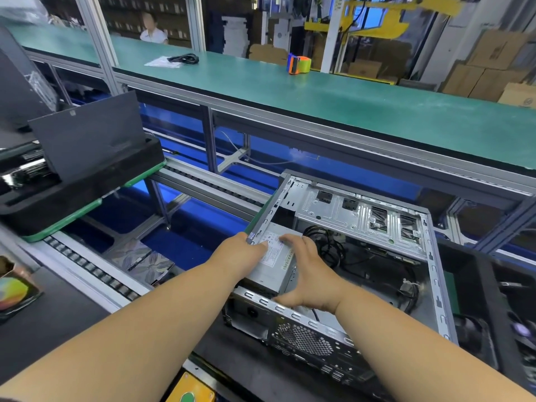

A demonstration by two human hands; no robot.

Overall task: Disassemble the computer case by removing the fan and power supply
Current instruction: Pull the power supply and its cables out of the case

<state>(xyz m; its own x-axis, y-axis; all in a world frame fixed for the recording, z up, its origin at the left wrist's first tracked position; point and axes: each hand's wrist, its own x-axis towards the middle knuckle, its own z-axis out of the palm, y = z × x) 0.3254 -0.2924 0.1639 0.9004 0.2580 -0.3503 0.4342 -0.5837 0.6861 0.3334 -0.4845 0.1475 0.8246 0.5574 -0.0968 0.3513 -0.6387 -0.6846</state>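
A: Start at the left. What's there?

B: A black foam tray on the roller conveyor, holding an upright black panel. It looks parked, apart from the work.

A: And the left hand?

B: The left hand grips the computer case at its left rim, fingers curled over the edge, probably to steady it.

A: The power supply?

B: The power supply sits in the case's near-left corner, label up, not yet lifted out. The right hand spreads over it, fingers on the far edge and thumb at the near one, likely working it loose.

A: Further right?

B: Black cables lie loose inside beside the unit; they may snag. I cannot make out a fan.
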